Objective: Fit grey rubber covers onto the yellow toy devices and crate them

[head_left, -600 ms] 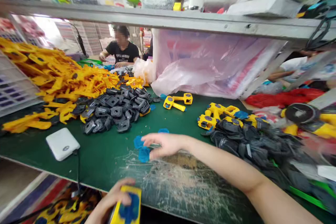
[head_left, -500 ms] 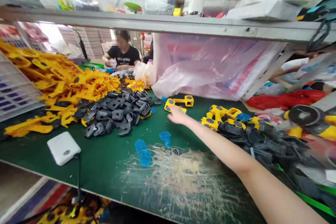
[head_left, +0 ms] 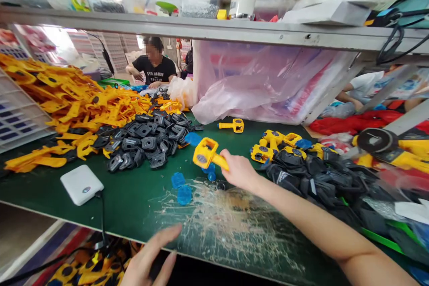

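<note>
In my right hand is a yellow plastic tool-shaped part, gripped by its handle. Its square, open-framed head with a grey round disc points left, above the green table. My left hand is at the table's front edge, thumb and fingers apart, holding nothing. Between the hands lie blue translucent discs and a small black ring. Another yellow part of the same kind rests farther back.
Yellow parts and black square pieces are heaped at the left. A white power bank with a cable lies in front. More yellow parts and black pieces crowd the right. A shelf crosses above; a person sits beyond.
My right hand has come back toward me, lifting one yellow part from the rear of the table. My left hand has entered at the bottom.
</note>
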### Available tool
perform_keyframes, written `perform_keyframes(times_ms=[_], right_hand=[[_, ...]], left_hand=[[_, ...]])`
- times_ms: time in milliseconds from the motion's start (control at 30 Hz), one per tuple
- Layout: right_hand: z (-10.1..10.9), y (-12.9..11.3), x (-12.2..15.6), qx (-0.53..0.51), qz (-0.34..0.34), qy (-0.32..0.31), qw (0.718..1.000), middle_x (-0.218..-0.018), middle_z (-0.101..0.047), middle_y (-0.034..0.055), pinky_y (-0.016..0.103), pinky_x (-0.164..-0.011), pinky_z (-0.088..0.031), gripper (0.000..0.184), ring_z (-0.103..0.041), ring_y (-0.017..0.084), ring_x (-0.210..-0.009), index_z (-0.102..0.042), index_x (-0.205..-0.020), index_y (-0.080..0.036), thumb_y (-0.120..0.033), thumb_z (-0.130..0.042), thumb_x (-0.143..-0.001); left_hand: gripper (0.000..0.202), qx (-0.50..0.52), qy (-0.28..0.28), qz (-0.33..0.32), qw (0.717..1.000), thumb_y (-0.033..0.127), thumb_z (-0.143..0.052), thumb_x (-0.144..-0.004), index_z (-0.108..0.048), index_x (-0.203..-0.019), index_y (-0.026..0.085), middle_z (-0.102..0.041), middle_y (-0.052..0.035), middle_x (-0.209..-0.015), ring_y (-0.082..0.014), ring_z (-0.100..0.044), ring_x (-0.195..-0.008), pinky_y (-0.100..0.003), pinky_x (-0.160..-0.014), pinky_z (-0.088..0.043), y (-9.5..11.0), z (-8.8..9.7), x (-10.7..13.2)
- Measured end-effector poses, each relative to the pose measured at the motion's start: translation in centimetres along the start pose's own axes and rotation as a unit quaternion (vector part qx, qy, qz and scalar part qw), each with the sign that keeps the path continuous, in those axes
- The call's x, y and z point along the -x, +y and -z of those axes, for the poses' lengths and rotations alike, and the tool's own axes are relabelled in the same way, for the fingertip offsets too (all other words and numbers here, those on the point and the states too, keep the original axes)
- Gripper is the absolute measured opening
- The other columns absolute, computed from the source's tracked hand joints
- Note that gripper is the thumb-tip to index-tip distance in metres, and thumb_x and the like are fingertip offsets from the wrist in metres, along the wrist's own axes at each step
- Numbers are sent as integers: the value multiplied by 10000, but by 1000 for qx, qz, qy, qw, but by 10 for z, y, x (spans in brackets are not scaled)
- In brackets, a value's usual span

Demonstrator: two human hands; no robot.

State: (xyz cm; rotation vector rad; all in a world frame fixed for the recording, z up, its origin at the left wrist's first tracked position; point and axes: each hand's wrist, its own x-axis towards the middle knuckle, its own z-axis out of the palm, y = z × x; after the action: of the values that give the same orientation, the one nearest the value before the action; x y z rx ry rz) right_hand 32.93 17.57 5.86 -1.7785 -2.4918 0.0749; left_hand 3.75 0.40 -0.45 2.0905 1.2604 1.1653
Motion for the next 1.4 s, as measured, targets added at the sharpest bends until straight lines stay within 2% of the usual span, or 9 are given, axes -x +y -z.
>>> perform_keyframes(times_ms=[67,167,333,500,567,667,767,1100,1400], right_hand=[[-3,-32,46,-1,70,-4,998,-967,-654,81,332,-694,-503,390,-661,301,-845,-521,-1248,-141,-90,-654,-885],[-5,-60,97,-77,82,52,992,-1087,-649,107,348,-766,-528,365,-658,297,-946,-528,-1243,-136,-76,-615,-894],[-13,-4,142,-252,124,1,960,-1274,-603,117,390,-991,-508,474,-622,268,-1104,-459,-1443,-162,-360,-591,-1032],[-48,95,157,51,-136,166,975,-1102,-625,239,776,-1094,-78,215,-498,466,-1208,-665,-966,-75,-232,-525,-922],[-50,108,156,-1,-128,193,973,-1015,-650,184,724,-1106,-175,222,-561,409,-1110,-651,-891,-111,-248,-485,-943],[-29,85,147,-252,-52,180,949,-915,-640,88,433,-865,-498,299,-608,264,-850,-628,-976,-153,-360,-427,-1055],[-6,35,132,-432,82,32,898,-914,-617,46,287,-721,-481,320,-595,198,-820,-622,-1012,-177,-394,-408,-1109],[-36,-10,119,-414,105,23,904,-1439,-492,150,479,-1104,-443,749,-509,325,-1301,-477,-1501,-170,-684,-653,-985],[-20,-16,103,-378,279,47,882,-1317,-562,142,452,-1098,-419,720,-508,302,-1253,-640,-1348,-163,-754,-653,-937]], left_hand=[[666,-79,190,-88,975,264,-745,-872,-441,-1462,313,-371,-102,-1577,-331,-398,-1437,-522,-1221,-311,21,-21,-40],[916,-106,229,-71,965,504,-813,-792,-342,-1511,186,-408,-218,-1514,-442,-306,-1458,-707,-1202,-101,34,-57,-90],[557,123,125,82,981,464,-770,-842,-527,-1291,243,-647,-72,-1199,-260,-661,-1048,-458,-1014,-507,11,-90,-90],[590,189,-10,81,979,344,-830,-780,-559,-1300,275,-634,-28,-1274,-216,-620,-1146,-346,-1018,-480,-1,-86,-63],[594,196,-53,67,977,301,-822,-780,-568,-1316,284,-621,-23,-1309,-218,-589,-1209,-358,-1066,-445,3,-87,-61],[630,213,-89,42,972,246,-829,-758,-565,-1329,275,-610,-34,-1320,-225,-570,-1228,-371,-1088,-424,13,-93,-65],[651,218,-138,11,966,216,-863,-723,-576,-1305,258,-627,-32,-1281,-226,-584,-1188,-359,-1063,-433,24,-100,-70],[677,290,-102,114,945,317,-886,-731,-579,-1326,220,-628,-66,-1308,-261,-599,-1194,-363,-1055,-440,19,-86,-64],[913,286,-150,118,939,412,-950,-667,-352,-1337,253,-664,-74,-1226,-263,-634,-1077,-355,-940,-464,19,-87,-62]])
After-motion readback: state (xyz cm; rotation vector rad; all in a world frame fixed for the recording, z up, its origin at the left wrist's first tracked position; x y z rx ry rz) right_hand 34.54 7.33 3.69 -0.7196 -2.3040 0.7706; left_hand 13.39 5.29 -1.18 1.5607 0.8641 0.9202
